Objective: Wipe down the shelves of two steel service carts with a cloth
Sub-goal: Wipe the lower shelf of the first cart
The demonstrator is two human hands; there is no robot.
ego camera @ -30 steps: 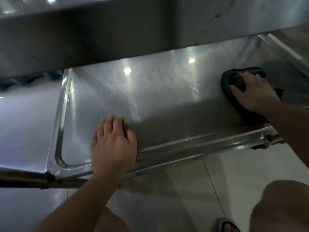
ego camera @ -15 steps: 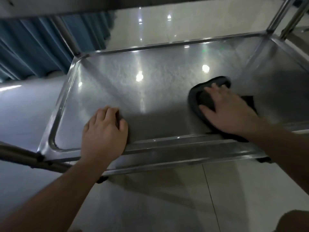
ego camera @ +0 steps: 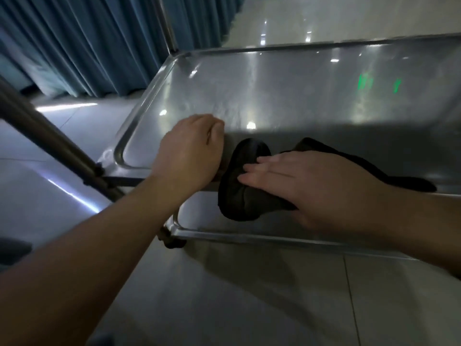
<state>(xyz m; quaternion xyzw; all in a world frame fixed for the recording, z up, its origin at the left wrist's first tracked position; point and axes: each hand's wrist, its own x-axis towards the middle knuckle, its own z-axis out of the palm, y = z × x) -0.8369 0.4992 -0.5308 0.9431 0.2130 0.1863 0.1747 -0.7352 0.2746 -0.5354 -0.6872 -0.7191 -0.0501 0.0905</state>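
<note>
Looked down on the lowest steel shelf [ego camera: 311, 96] of a service cart. Found the dark cloth [ego camera: 244, 191] bunched on the shelf's near part, close to the front rim, with one end trailing off to the right. Saw the right hand [ego camera: 306, 186] laid flat on top of the cloth, fingers [ego camera: 264, 168] straight and close together, pressing it to the steel and pointing left. Saw the left hand [ego camera: 192, 151] just beside the cloth on its left, resting on the shelf near the front left corner, knuckles raised and fingers curled under; could not tell whether those curled fingers gripped the rim or held nothing, since the back of the hand hid them. Noted a gap between the two hands, narrow, with the cloth's rounded edge in it. Noted a steel upright [ego camera: 167, 23] rising from the far left corner of the shelf, and a dark slanted tube [ego camera: 50, 136] crossing at the left. Noted blue curtains [ego camera: 82, 41] behind, on the left. Noted pale glossy floor tiles [ego camera: 249, 295] below, with bright ceiling lights and a green glow mirrored in the shelf's surface.
</note>
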